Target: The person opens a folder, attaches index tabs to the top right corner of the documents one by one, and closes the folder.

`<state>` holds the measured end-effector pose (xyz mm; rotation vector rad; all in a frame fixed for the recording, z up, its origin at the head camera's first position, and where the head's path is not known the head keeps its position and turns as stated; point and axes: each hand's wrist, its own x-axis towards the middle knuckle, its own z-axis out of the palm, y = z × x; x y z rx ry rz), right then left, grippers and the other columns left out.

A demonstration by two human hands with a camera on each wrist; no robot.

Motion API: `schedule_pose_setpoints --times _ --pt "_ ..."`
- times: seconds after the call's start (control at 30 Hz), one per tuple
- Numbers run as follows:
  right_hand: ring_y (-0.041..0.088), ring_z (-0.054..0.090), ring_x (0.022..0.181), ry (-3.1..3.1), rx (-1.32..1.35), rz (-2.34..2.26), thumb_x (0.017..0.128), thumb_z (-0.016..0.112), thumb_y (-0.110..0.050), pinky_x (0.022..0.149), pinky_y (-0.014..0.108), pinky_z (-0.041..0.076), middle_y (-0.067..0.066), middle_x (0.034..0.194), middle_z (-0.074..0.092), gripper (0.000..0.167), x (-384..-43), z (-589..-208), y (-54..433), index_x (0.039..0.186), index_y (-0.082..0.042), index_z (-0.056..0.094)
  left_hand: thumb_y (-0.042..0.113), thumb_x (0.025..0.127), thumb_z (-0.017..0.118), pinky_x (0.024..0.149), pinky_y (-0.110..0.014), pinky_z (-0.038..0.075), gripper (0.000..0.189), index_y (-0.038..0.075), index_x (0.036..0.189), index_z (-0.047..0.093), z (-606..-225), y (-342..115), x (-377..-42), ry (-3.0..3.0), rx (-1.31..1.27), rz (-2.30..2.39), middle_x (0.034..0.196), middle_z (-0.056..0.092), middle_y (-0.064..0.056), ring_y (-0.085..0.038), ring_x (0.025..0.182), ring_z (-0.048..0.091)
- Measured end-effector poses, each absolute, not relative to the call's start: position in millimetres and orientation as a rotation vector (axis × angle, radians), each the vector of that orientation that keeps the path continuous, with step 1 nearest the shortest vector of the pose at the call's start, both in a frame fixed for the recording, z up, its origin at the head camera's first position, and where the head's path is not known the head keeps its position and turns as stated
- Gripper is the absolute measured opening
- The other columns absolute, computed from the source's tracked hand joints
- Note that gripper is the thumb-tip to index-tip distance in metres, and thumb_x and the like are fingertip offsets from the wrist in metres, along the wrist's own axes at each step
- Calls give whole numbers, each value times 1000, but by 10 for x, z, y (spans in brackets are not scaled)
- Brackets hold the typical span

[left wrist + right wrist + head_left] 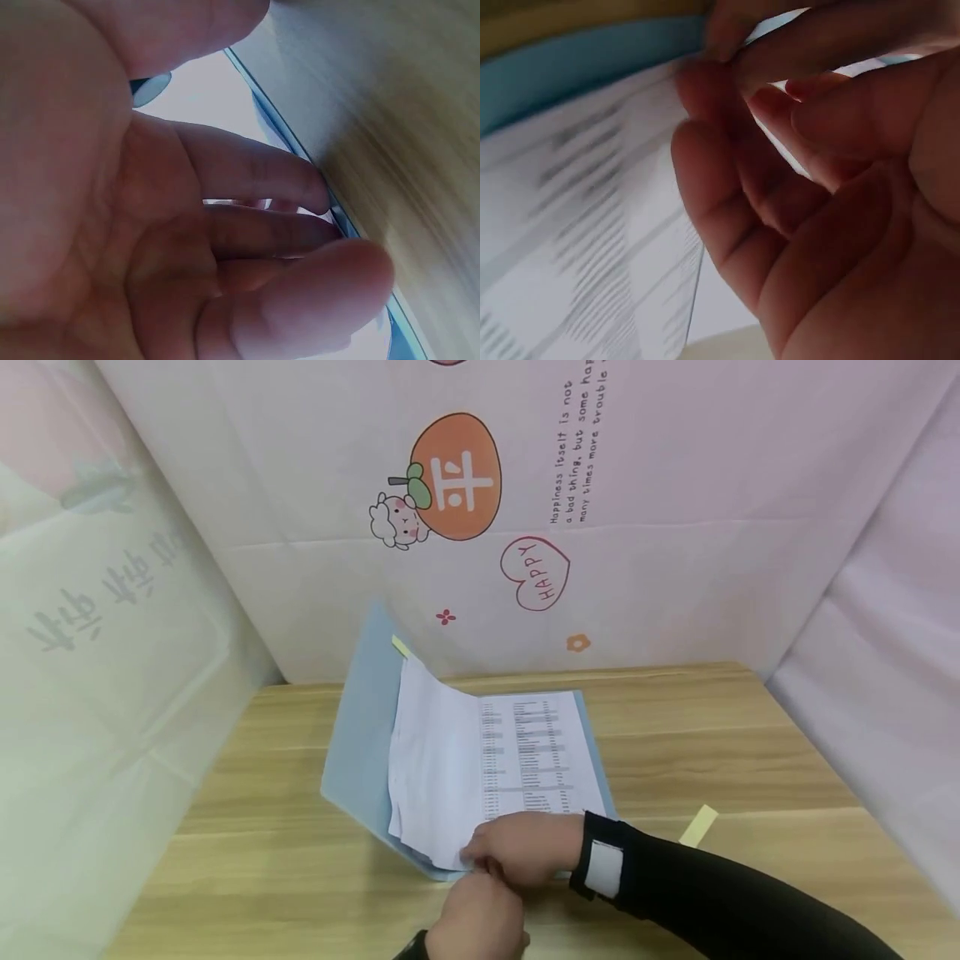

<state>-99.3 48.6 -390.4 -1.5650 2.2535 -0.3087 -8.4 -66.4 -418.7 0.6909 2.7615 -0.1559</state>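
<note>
At the lower edge of the papers (442,768) in the open blue folder (360,735) on the worktop (240,868), with left hand (480,918) and right hand (532,849) in a grip impossible to tell as pinching or spread, work gently to avoid creasing.

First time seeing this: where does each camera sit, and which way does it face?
Head: on the head, facing forward and down; folder, left hand, right hand, sleeve show.
Left wrist: worn there, facing left palm and tabletop.
Right wrist: worn there, facing right palm and printed page.
Shared: head and left wrist both show the tabletop.
</note>
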Motion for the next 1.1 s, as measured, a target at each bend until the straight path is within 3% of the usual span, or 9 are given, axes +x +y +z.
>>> schedule_pose_setpoints --times 0.13,0.2,0.3,0.47,0.7,0.77,0.97,1.1 --pt "7 58 112 2409 -1517 -170 92 67 -10 91 25 48 -4 127 61 37 -997 -3976 648 128 -18 66 51 80 77 77 -34 55 64 -7 108 73 -4179 -646 -118 2734 590 -102 130 59 -24 -29 116 59" --pt "13 56 121 2481 -1433 -79 90 69 -9 96 31 47 -1 135 58 46 -1002 -4002 761 134 -20 63 50 80 78 77 -35 56 71 -9 118 69 -4173 -639 -134 2723 541 -74 138 53 -26 -31 124 55" --pt "18 55 123 2543 -1325 -5 87 69 -6 96 36 48 2 138 57 51 -1019 -4019 968 135 -22 63 51 80 77 81 -35 55 77 -8 127 63 -4163 -631 -153 2720 516 -90 139 54 -22 -28 125 54" --pt "26 54 125 2605 -1221 -5 85 68 -1 98 40 47 11 137 57 49 -1060 -4028 1412 132 -14 64 51 82 75 87 -35 53 72 -7 124 66 -4149 -628 -191 2686 529 -89 138 56 -20 -27 125 55" --pt "36 46 132 2646 -913 -193 94 61 -6 104 53 38 17 143 51 40 -1166 -4045 2145 134 -8 63 49 86 70 90 -37 51 59 1 121 71 -4114 -650 -214 2660 509 -125 137 58 -13 -24 124 55" --pt "41 45 131 2641 -884 -260 92 62 -6 104 57 37 20 143 50 42 -1188 -4034 2357 134 -6 63 49 87 69 89 -37 51 58 3 122 71 -4105 -659 -205 2681 507 -136 137 59 -11 -22 124 55" --pt "50 47 124 2683 -854 -379 72 67 5 98 64 38 27 138 50 57 -1091 -4031 2904 129 -1 64 51 89 67 90 -36 50 59 4 125 69 -4096 -693 -182 2725 537 -130 137 59 -8 -18 125 54" --pt "50 50 121 2792 -840 -353 73 69 6 95 62 42 29 136 51 56 -986 -4110 3091 129 -1 64 49 89 67 92 -38 49 57 5 126 68 -4082 -761 -201 2749 572 -104 138 58 -8 -19 125 54"
